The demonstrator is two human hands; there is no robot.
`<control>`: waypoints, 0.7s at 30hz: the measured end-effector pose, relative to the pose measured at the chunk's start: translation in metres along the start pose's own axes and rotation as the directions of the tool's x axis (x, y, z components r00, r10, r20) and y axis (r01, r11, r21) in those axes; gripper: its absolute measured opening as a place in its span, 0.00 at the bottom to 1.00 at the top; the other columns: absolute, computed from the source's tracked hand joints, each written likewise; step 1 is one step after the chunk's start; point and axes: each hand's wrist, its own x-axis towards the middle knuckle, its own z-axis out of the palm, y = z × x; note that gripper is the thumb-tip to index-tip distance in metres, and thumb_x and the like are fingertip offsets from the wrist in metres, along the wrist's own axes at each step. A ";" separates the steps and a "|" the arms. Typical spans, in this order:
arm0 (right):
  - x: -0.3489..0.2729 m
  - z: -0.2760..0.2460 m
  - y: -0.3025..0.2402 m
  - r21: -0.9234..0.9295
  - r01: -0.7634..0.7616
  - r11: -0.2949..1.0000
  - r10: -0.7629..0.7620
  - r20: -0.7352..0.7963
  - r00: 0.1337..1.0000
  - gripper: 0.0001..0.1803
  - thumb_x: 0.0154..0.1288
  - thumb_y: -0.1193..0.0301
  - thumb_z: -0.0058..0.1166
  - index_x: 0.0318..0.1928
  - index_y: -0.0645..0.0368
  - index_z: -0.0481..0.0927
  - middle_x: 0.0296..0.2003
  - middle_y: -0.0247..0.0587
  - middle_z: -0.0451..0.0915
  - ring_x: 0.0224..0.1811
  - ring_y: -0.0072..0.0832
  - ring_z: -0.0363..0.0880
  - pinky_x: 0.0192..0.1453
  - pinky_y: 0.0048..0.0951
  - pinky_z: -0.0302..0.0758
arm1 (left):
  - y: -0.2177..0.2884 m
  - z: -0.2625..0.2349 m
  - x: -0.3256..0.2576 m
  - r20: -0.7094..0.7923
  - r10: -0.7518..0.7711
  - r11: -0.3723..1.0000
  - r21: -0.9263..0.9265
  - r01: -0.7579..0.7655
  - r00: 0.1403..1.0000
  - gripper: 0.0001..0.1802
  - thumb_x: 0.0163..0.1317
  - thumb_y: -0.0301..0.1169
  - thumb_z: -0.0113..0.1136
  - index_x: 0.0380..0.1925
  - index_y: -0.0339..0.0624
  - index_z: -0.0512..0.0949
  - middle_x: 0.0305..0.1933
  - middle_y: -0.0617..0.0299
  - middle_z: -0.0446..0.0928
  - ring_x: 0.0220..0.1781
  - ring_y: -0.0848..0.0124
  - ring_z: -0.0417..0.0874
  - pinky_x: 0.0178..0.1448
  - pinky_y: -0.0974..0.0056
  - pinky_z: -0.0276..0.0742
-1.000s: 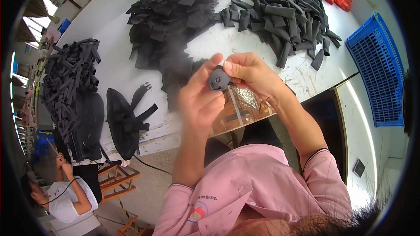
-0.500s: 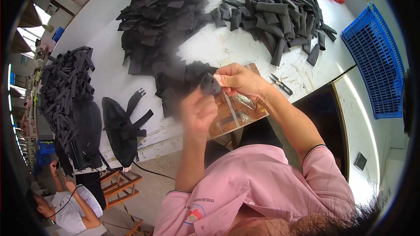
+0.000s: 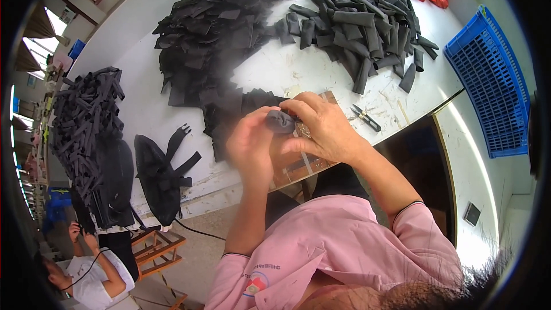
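Head view is showing the left hand and the right hand working around a dark rolled fabric piece, which is sitting between them above the brown board at the near edge of the white table. Left fingers, partly blurred, are holding the piece by its left side. Right fingers are arching at its upper right edge, with the thumb standing wide below them; whether those fingertips are pressing on the piece, I cannot tell. Compared with half a second ago, the right hand is no longer pinching the edge but spreading open, and the folded end is showing more clearly. The snips are lying uncovered beyond the right forearm, which was mostly hiding them one second ago. Flat black pieces and rolled pieces are lying heaped behind.
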 end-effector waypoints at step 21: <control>-0.025 0.023 0.022 -0.072 -0.038 0.997 0.041 0.050 0.998 0.08 0.53 0.64 0.53 0.27 0.54 0.77 0.22 0.37 0.74 0.24 0.37 0.74 0.24 0.35 0.69 | 0.018 0.012 0.029 0.329 -0.187 0.943 0.324 0.076 0.925 0.07 0.52 0.24 0.58 0.31 0.32 0.75 0.31 0.57 0.76 0.31 0.78 0.75 0.36 0.74 0.70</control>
